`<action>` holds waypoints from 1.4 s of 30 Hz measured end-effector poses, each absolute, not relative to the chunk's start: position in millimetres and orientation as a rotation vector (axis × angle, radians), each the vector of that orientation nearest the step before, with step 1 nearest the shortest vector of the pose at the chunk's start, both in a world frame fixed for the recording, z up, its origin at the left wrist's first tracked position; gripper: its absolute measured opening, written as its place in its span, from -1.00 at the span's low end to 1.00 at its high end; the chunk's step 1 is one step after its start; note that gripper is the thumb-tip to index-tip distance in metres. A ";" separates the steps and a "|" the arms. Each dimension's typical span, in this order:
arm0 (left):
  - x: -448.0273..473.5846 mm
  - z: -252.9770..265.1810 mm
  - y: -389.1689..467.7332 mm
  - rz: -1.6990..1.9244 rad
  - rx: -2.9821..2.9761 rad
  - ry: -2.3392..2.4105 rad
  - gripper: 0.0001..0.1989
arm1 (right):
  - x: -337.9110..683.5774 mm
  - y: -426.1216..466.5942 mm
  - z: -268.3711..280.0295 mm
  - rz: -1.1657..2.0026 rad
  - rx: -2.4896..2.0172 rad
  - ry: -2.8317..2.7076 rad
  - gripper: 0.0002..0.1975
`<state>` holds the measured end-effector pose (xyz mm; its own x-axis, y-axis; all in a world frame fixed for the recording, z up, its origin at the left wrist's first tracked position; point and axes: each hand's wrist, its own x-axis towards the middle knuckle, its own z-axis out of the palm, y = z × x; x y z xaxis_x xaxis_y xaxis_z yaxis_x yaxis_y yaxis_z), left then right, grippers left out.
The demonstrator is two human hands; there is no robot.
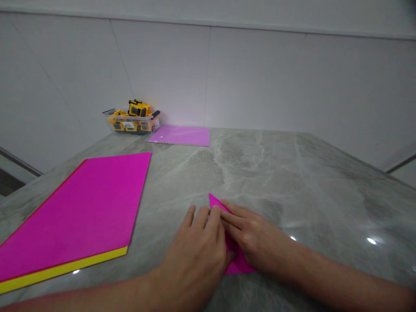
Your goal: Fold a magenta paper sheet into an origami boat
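Note:
A folded sheet of magenta paper [239,263] lies on the table in front of me, its narrow tip pointing away. My left hand [198,247] bears on its left edge; the thumb reaches over the paper and the outer fingers rest apart on the table. From the other side, my right hand [247,229] presses on the paper with its fingers together. Both hands' fingertips meet near the upper part of the fold. Much of the paper is hidden under the hands.
On the left lies a stack of large magenta and yellow paper [84,212]. Farther back are a light purple packet [185,135] and a clear plastic box [130,125] of yellow toy trucks [139,109]. A white wall [253,78] borders the grey marbled table [279,169].

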<state>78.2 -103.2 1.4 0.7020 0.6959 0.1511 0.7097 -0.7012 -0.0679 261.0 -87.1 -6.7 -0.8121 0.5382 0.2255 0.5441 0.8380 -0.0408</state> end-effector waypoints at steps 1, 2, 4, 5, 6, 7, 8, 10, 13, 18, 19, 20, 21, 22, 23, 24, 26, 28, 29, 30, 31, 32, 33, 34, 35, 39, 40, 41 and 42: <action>79.7 0.6 -106.4 -0.160 -2.792 -1.073 -0.72 | 260.2 -88.6 -4.4 -0.002 -0.848 -2.786 -0.55; 80.5 0.1 -108.3 -0.142 -2.798 -1.010 -0.76 | 259.4 -90.4 -1.4 0.045 -0.870 -2.784 -0.51; 80.8 0.1 -109.5 -0.116 -2.793 -0.979 -0.79 | 257.2 -94.0 6.2 0.163 -0.928 -2.770 -0.42; 80.5 0.6 -109.3 -0.107 -2.791 -0.982 -0.81 | 256.0 -95.4 10.2 0.224 -0.956 -2.753 -0.39; 80.2 1.5 -109.0 -0.103 -2.786 -0.987 -0.82 | 254.5 -96.1 13.6 0.279 -0.979 -2.727 -0.41; 79.9 2.4 -108.9 -0.101 -2.782 -0.992 -0.83 | 252.9 -96.0 16.0 0.322 -0.998 -2.698 -0.46; 79.8 3.2 -108.9 -0.092 -2.782 -0.987 -0.84 | 251.2 -95.2 17.3 0.353 -1.015 -2.665 -0.54; 79.9 3.9 -109.3 -0.065 -2.785 -0.948 -0.85 | 247.7 -91.8 16.2 0.389 -1.059 -2.601 -0.69; 80.1 1.3 -109.7 -0.015 -2.806 -0.896 -0.85 | 243.8 -86.3 10.8 0.370 -1.210 -2.495 -0.73; 79.3 -7.7 -109.3 -0.151 -2.842 -0.879 -0.83 | 244.4 -83.4 17.4 0.289 -1.747 -2.296 -0.68; 79.6 -9.2 -109.6 -0.188 -2.850 -0.877 -0.82 | 245.3 -82.9 20.7 0.330 -1.822 -2.288 -0.66; 80.1 -10.4 -110.1 -0.219 -2.859 -0.875 -0.81 | 246.4 -82.1 23.8 0.381 -1.868 -2.289 -0.66; 80.8 -11.4 -110.8 -0.248 -2.865 -0.876 -0.81 | 247.5 -81.0 26.5 0.427 -1.892 -2.289 -0.66; 81.6 -12.1 -111.6 -0.278 -2.867 -0.884 -0.81 | 248.6 -79.8 28.5 0.468 -1.902 -2.283 -0.68; 82.4 -12.4 -112.5 -0.307 -2.868 -0.898 -0.82 | 249.8 -78.4 29.8 0.517 -1.903 -2.276 -0.71; 83.0 -12.2 -113.1 -0.334 -2.872 -0.913 -0.84 | 250.9 -76.9 30.3 0.578 -1.891 -2.270 -0.75; 83.3 -10.6 -113.1 -0.393 -2.886 -0.963 -0.87 | 253.4 -73.3 29.4 0.707 -1.839 -2.263 -0.79; 82.1 -7.5 -109.8 -0.477 -2.920 -1.076 -0.87 | 256.4 -68.8 26.7 0.824 -1.746 -2.222 -0.78; 81.2 -5.7 -106.7 -0.545 -2.947 -1.167 -0.84 | 258.0 -66.1 25.0 0.888 -1.682 -2.160 -0.79; 80.2 -3.9 -102.7 -0.635 -2.969 -1.293 -0.78 | 259.6 -63.4 23.2 0.969 -1.607 -2.065 -0.80; 79.2 -2.2 -98.0 -0.751 -2.984 -1.447 -0.69 | 261.0 -60.7 21.4 1.062 -1.514 -1.951 -0.81; 78.4 -0.8 -92.9 -0.867 -2.995 -1.614 -0.63 | 262.3 -58.2 19.7 1.151 -1.412 -1.830 -0.80; 77.9 0.4 -87.8 -0.980 -3.000 -1.767 -0.61 | 263.3 -56.0 18.2 1.225 -1.315 -1.717 -0.78; 77.5 1.3 -83.2 -1.044 -3.071 -1.855 -0.66 | 264.0 -54.3 16.9 1.282 -1.229 -1.626 -0.75; 77.4 1.8 -79.4 -1.101 -3.172 -1.893 -0.70 | 264.4 -53.1 15.8 1.317 -1.160 -1.565 -0.72; 77.8 2.0 -72.9 -1.359 -3.569 -1.774 -0.65 | 264.1 -52.3 13.2 1.375 -1.044 -1.477 -0.66; 77.9 1.8 -72.8 -1.422 -3.610 -1.749 -0.66 | 263.9 -52.7 12.8 1.379 -1.036 -1.467 -0.66; 78.0 1.6 -72.9 -1.462 -3.640 -1.728 -0.67 | 263.7 -53.0 12.6 1.379 -1.032 -1.462 -0.66; 78.1 1.4 -72.9 -1.487 -3.662 -1.716 -0.68 | 263.6 -53.4 12.4 1.373 -1.033 -1.460 -0.66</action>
<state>78.1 -72.9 1.4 0.6132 0.7888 0.0422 0.1540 -0.1718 0.9730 263.6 -53.4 12.4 -0.2891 0.9561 0.0471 0.0117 0.0527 -0.9985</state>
